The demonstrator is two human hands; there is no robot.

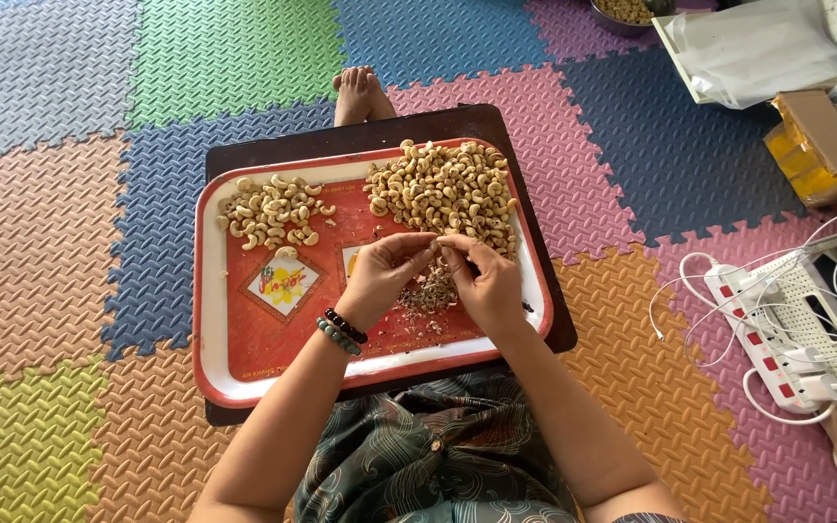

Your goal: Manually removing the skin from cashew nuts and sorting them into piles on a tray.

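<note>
Patterned skirt (pixel 438 465) below both hands' (pixel 385 276) grips pinched on one cashew (pixel 437 248), over skin scraps (pixel 428 291), nut piles beyond.

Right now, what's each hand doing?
Left hand: fingers pinched on a cashew nut.
Right hand: fingertips closed on the same nut, over the red tray.

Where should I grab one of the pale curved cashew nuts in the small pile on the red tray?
Pinch a pale curved cashew nut lying loose at the near edge of the small pile, thumb and finger across its narrow middle, coming from above. It lies flat on the red tray, apart from the heap, so nothing crowds your fingers.
</note>
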